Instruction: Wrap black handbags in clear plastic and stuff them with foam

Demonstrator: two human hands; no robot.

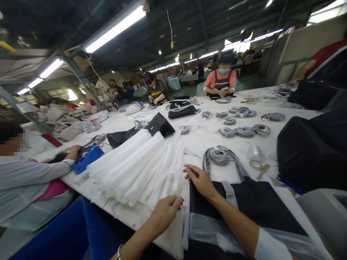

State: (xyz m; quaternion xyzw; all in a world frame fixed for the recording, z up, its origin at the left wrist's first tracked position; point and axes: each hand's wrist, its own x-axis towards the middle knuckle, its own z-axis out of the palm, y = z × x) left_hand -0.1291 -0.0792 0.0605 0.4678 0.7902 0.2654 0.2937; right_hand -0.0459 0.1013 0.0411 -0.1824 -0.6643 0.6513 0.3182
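My left hand (pixel 166 213) is closed, thumb pressed to the fingers, at the near edge of a pile of white rolled sheets (pixel 130 166). What it pinches, if anything, is too small to make out. My right hand (pixel 200 180) has its fingers stretched out and slightly apart, over the upper left corner of a black bag (pixel 262 202). The bag lies flat on the table, with translucent wrapping strips across it and wrapped handles at its top. A coiled grey strap (pixel 219 155) lies between the handles.
Coiled grey straps (pixel 245 131), black bags (pixel 160 125) and a tape roll (pixel 256 164) lie on the white table (pixel 200 139). A black bulky item (pixel 311 151) stands at the right. Several people work around the table, one close at the left (pixel 29 187). Blue fabric (pixel 62 234) hangs at the lower left.
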